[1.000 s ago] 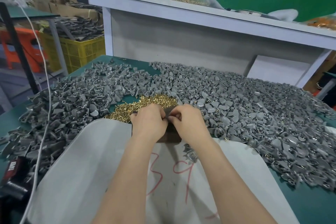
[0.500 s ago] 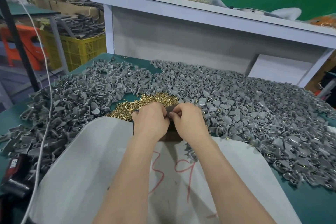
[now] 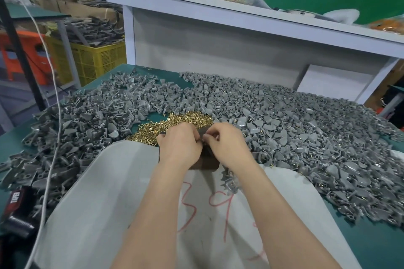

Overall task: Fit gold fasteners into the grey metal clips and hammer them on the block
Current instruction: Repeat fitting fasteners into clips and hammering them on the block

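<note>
Head view, looking down over two bare forearms. The left hand [image 3: 179, 144] and right hand [image 3: 227, 144] meet knuckles up, fingers curled, fingertips touching each other over a dark rectangular block [image 3: 205, 161]. Whatever they pinch between them is hidden, so I cannot tell what either hand holds.

The block stands at the far edge of a pale grey cloth sack marked with red numerals [image 3: 98, 203], which covers the near middle of the green bench [image 3: 371, 244]. Just beyond the left hand lies a loose pile of small gold fasteners [image 3: 170, 123]. A deep heap of grey metal clips [image 3: 284, 129] wraps round the pile and the hands on the left, far and right sides, reaching close to the bench edges. Open room is the sack, near the body.

A white cable [image 3: 55, 116] hangs down the left side. A white shelf [image 3: 240, 13] runs across behind the bench, and a yellow plastic crate [image 3: 98, 59] stands off the far left corner.
</note>
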